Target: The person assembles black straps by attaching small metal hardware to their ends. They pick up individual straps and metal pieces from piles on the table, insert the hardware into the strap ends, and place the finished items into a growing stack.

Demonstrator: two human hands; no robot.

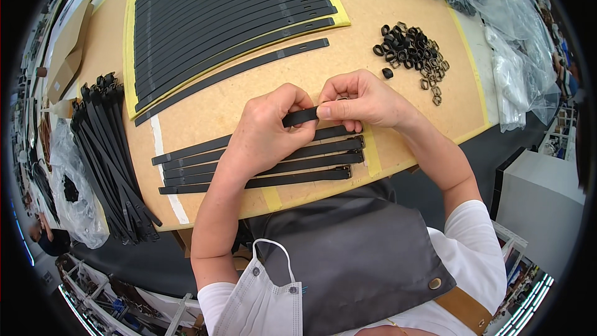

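A black strap was pinched between the left hand and right hand, its long axis running left-right just above the four straps laid on the table, both hands equally near

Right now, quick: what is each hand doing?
Left hand: closed on the black strap.
Right hand: pinching the same strap's end between thumb and fingers.

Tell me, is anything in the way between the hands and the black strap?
No. Both the left hand and the right hand already pinch the black strap directly, with nothing visible between fingers and strap.
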